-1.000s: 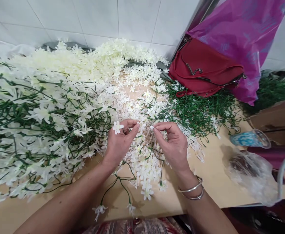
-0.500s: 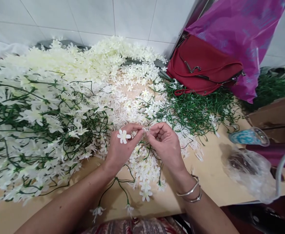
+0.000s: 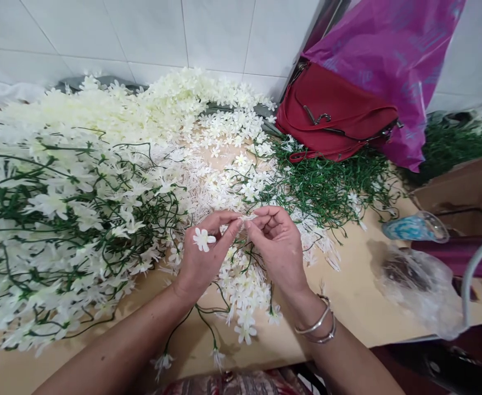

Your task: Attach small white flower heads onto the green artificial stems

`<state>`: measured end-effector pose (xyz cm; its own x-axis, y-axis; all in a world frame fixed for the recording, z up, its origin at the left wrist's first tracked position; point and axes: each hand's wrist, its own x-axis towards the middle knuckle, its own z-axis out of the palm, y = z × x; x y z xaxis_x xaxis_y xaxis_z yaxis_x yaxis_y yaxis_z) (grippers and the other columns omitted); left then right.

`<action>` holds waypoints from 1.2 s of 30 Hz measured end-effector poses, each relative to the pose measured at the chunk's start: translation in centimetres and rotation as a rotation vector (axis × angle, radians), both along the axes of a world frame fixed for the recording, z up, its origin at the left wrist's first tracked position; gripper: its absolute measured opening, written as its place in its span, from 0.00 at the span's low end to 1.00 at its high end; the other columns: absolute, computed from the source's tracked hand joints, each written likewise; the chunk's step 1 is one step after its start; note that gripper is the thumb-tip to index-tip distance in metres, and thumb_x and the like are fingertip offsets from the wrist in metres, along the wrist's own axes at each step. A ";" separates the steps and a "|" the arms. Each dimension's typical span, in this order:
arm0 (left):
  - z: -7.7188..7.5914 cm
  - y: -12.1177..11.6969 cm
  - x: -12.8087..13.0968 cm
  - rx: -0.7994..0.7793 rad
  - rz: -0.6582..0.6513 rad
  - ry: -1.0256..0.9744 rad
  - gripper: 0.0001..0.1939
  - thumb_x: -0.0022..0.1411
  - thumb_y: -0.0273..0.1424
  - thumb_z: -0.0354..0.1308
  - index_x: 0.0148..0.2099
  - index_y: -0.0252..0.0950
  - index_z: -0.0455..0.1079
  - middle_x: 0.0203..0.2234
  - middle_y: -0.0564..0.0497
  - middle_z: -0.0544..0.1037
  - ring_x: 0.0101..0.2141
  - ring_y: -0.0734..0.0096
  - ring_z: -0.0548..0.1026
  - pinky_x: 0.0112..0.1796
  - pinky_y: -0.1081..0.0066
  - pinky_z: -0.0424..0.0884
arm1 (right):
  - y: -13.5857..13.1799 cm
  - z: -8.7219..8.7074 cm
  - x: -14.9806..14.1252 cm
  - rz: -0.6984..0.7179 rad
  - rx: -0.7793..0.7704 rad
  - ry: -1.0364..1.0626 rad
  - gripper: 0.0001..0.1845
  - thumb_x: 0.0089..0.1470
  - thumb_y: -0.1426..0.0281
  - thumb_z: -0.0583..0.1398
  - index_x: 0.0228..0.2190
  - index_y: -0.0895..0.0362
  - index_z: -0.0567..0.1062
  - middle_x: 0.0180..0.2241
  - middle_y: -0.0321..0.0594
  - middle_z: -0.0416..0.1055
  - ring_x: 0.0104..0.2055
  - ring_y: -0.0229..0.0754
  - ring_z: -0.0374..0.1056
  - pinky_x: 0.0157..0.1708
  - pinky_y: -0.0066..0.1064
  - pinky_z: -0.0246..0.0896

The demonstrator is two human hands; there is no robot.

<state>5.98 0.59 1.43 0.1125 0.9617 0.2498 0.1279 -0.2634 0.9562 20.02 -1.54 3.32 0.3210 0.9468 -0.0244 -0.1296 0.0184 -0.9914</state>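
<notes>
My left hand [image 3: 203,260] is closed in a pinch, thumb against forefinger. A white artificial flower [image 3: 203,240] with a pale yellow centre sticks out between its thumb and forefinger. The fingertips of my right hand [image 3: 281,252] meet those of the left, pinching a small white flower piece [image 3: 246,217] that both hands grip. Its details are mostly hidden by the fingers. Below the hands lies a bunch of white flowers [image 3: 245,318], and a green stem with drooping blooms [image 3: 202,312] rests by my left wrist.
A large heap of stemmed white flowers [image 3: 76,203] fills the left. Loose cream petals [image 3: 175,96] lie behind, green stems [image 3: 327,184] to the right. A red handbag [image 3: 335,109], purple plastic bag [image 3: 405,71], plastic cup [image 3: 414,226] and clear bag [image 3: 420,285] stand further right.
The whole view has shifted slightly. Both hands keep their pinch at the same spot over the flowers, and the flower in my left hand has tilted a little.
</notes>
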 end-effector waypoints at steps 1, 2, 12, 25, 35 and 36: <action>0.0 0.0 0.0 -0.007 -0.004 -0.016 0.05 0.69 0.33 0.64 0.45 0.40 0.80 0.34 0.54 0.83 0.29 0.75 0.75 0.31 0.75 0.69 | 0.0 0.0 0.0 -0.010 0.003 0.014 0.14 0.50 0.71 0.69 0.39 0.53 0.72 0.26 0.28 0.72 0.25 0.33 0.65 0.27 0.26 0.62; 0.0 0.0 0.1 -0.005 -0.015 -0.023 0.05 0.69 0.33 0.64 0.45 0.40 0.79 0.34 0.53 0.83 0.30 0.74 0.76 0.31 0.75 0.69 | 0.0 -0.1 0.0 -0.017 0.004 0.029 0.14 0.50 0.71 0.69 0.38 0.53 0.72 0.26 0.28 0.72 0.25 0.33 0.65 0.27 0.26 0.61; 0.3 0.1 -0.4 0.031 -0.094 0.027 0.05 0.70 0.32 0.63 0.44 0.40 0.79 0.38 0.52 0.83 0.28 0.75 0.72 0.32 0.72 0.67 | 0.2 -0.4 0.7 0.039 0.011 -0.042 0.15 0.54 0.70 0.67 0.44 0.53 0.78 0.28 0.30 0.71 0.28 0.35 0.65 0.31 0.29 0.62; 0.7 0.5 -0.5 -0.116 -0.084 -0.024 0.10 0.71 0.38 0.61 0.48 0.38 0.76 0.30 0.53 0.76 0.23 0.75 0.61 0.26 0.72 0.61 | 0.5 -0.1 1.5 0.119 0.139 -0.147 0.07 0.63 0.64 0.65 0.34 0.52 0.74 0.42 0.40 0.77 0.46 0.43 0.72 0.50 0.36 0.66; 0.8 1.3 -1.3 -0.156 -0.159 -0.010 0.12 0.73 0.33 0.52 0.53 0.39 0.72 0.38 0.48 0.75 0.29 0.71 0.68 0.29 0.71 0.67 | 0.9 -1.1 3.5 0.078 0.096 -0.140 0.08 0.61 0.64 0.67 0.35 0.52 0.74 0.28 0.32 0.70 0.30 0.37 0.65 0.33 0.29 0.61; 0.6 1.3 -1.3 -0.170 -0.184 -0.010 0.12 0.74 0.34 0.52 0.53 0.39 0.73 0.36 0.49 0.75 0.28 0.71 0.68 0.29 0.71 0.66 | 0.9 -1.0 3.7 0.082 0.091 -0.147 0.08 0.61 0.64 0.67 0.35 0.52 0.74 0.28 0.32 0.70 0.29 0.37 0.64 0.32 0.29 0.60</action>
